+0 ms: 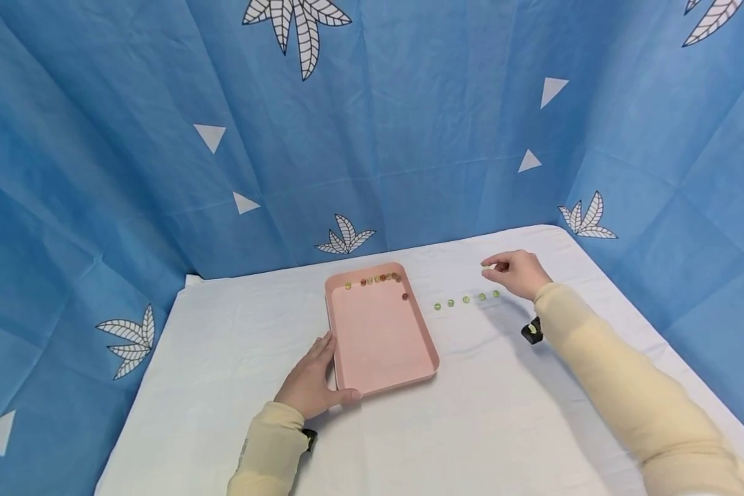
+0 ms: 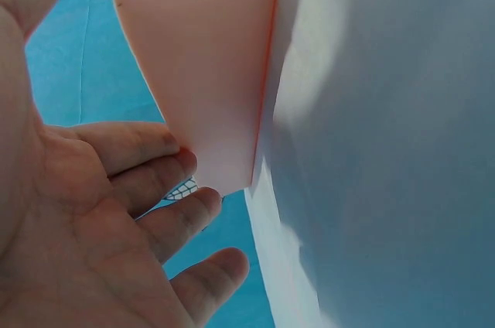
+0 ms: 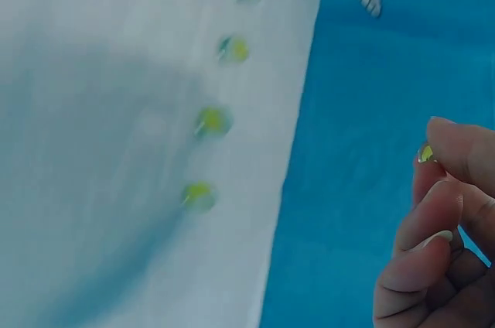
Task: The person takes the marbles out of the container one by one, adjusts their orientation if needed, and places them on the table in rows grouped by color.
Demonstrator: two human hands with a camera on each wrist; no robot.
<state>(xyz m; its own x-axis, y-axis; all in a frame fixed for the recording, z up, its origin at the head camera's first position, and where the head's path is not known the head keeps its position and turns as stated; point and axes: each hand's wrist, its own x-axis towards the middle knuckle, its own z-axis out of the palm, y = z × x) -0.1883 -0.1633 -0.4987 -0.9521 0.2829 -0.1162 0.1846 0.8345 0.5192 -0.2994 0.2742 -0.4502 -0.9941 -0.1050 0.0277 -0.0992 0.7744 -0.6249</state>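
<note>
A pink tray lies on the white cloth, with several green and red marbles along its far wall. My left hand touches the tray's near left corner, fingers fairly straight along the left side and thumb at the front edge. The left wrist view shows those fingers spread loosely against the outer wall. Raised above the cloth to the tray's right, my right hand pinches a clear marble with a yellow-green core between thumb and fingertip. Below it, several similar green marbles form a row on the cloth.
The white-covered table is bordered at the back and sides by a blue curtain with leaf and triangle prints. A small dark device is at my right wrist, another at my left.
</note>
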